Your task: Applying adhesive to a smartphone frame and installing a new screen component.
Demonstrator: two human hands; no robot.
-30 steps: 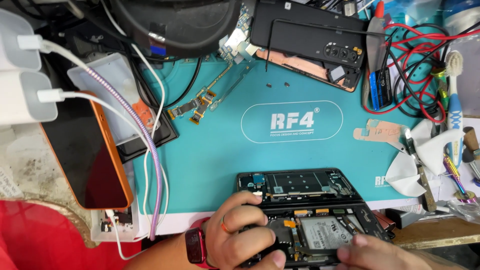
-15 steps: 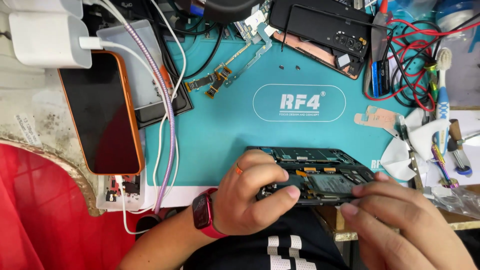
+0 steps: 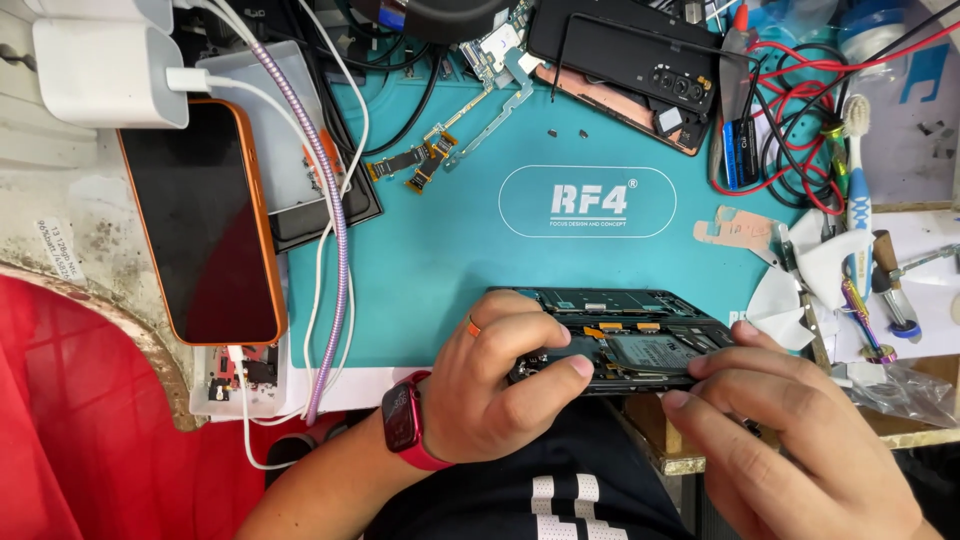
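Phone: opened phone [image 3: 625,335] lies at the near edge of the teal mat [image 3: 450,250], right of centre, its board and battery exposed.
Left hand: your left hand [image 3: 495,385] is clamped on the phone's left end, thumb pressed along the near rim.
Right hand: your right hand [image 3: 790,430] pinches the near right corner, fingertips closed on the frame.
Handling: light, stiff, likely fragile inside (thin flex ribbons show orange), so hold by the frame edges.
Nearby: orange-cased phone [image 3: 200,225] rests far left.

Opened phone [image 3: 620,335] on mat [image 3: 450,250] (near edge)
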